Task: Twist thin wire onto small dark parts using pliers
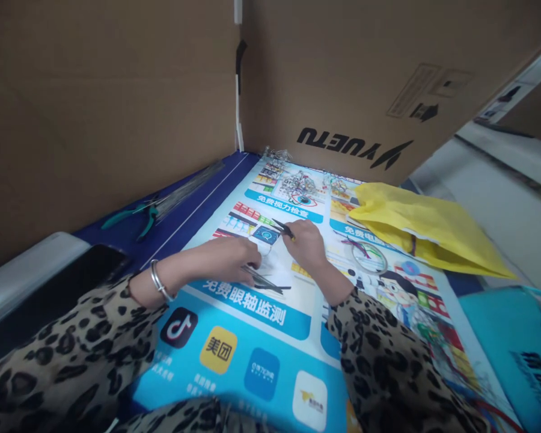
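Observation:
My left hand (228, 258), with a silver bangle at the wrist, is low over the printed sheet, fingers curled together. Thin dark metal wires (270, 285) stick out from under its fingertips to the right. My right hand (307, 245) is closed around small pointed pliers (287, 230) with a black and yellow part showing; the tip points up and left, away from me. Most of the tool is hidden in the palm. The two hands are apart, with the white part of the sheet between them.
Teal-handled pliers (151, 219) lie beside a bundle of straight wires (192, 187). Tangled wire pieces (300, 182) sit at the back. On the right are a wire coil (370, 258), a yellow bag (426, 225) and a teal bag (507, 337). Cardboard walls (351, 78) stand behind; a black phone-like slab (72, 288) lies left.

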Demonstrator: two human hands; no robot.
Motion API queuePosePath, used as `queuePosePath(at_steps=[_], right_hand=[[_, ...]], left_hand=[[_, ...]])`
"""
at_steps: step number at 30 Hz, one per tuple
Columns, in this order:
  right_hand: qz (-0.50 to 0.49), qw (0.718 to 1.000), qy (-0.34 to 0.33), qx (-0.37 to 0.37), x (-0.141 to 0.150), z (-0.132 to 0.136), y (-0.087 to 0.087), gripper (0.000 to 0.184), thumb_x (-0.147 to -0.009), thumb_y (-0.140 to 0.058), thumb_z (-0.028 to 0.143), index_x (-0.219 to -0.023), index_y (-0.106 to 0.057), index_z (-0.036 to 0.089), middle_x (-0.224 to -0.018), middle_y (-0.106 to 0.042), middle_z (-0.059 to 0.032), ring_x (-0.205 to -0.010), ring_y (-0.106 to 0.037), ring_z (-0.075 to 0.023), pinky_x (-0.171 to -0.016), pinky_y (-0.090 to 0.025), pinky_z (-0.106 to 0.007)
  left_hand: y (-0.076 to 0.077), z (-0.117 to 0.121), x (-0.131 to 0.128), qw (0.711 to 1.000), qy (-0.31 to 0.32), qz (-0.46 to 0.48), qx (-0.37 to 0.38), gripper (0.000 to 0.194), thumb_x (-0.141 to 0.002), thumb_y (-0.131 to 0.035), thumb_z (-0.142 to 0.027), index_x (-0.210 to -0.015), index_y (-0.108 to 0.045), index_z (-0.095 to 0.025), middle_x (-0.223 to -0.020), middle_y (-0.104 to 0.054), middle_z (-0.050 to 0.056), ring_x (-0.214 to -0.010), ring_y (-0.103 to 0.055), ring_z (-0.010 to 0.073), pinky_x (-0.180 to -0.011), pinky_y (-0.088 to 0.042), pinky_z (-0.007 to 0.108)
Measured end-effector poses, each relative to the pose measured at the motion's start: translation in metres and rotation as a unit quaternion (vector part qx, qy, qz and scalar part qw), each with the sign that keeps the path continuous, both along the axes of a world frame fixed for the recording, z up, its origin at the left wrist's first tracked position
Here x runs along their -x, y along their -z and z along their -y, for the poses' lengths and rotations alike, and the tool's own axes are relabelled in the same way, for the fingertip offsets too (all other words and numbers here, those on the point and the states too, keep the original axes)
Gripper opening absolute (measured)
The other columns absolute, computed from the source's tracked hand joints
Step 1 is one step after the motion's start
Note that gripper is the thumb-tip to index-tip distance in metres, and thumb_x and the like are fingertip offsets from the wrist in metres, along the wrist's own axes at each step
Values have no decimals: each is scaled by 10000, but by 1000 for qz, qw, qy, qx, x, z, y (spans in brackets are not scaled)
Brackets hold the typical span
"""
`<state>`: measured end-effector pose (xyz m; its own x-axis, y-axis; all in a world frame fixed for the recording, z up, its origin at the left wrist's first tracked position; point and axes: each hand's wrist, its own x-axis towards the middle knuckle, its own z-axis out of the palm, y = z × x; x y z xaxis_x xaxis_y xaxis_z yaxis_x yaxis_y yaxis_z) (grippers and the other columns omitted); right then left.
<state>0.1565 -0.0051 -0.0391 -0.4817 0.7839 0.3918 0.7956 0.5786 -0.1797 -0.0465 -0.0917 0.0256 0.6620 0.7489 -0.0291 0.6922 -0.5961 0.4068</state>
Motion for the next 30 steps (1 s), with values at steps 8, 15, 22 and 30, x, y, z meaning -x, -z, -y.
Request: queuePosePath(at_steps=[8,15,22,30], right_hand=[[33,999,-14,11,1,2,-4,207,-796,-469,244,-924,-625,198,-854,-607,-66,-865,-469,-213,-781,-310,-318],[37,999,-18,14,2,2,-4,208,-809,-456,251,-920,-622,191,-849,-601,-68,-859,-459,-209,-766,-307,-313],[27,999,-20,16,2,3,-4,221,-816,-444,250,-923,-627,188,-837,-604,-61,-854,-463,-204,-763,-309,-310],[27,999,-24,12,2,2,-3,204,-793,-464,234,-904,-630,192,-823,-605,-52,-841,-462,-196,-761,-312,-305]], left_hand=[[21,2,-11,998,10,-47,-30,92,-743,-515,-161,-680,-574,-192,-746,-587,23,-700,-530,156,-604,-355,255],[19,3,-14,997,22,-77,-22,134,-794,-443,-174,-704,-543,-169,-761,-568,31,-713,-529,149,-619,-361,256],[12,5,-18,995,18,-99,-22,156,-839,-391,-200,-781,-535,-179,-800,-583,33,-747,-544,166,-637,-376,264],[11,4,-20,996,51,-74,-14,185,-845,-394,-213,-784,-563,-172,-783,-582,41,-763,-531,156,-681,-382,263]])
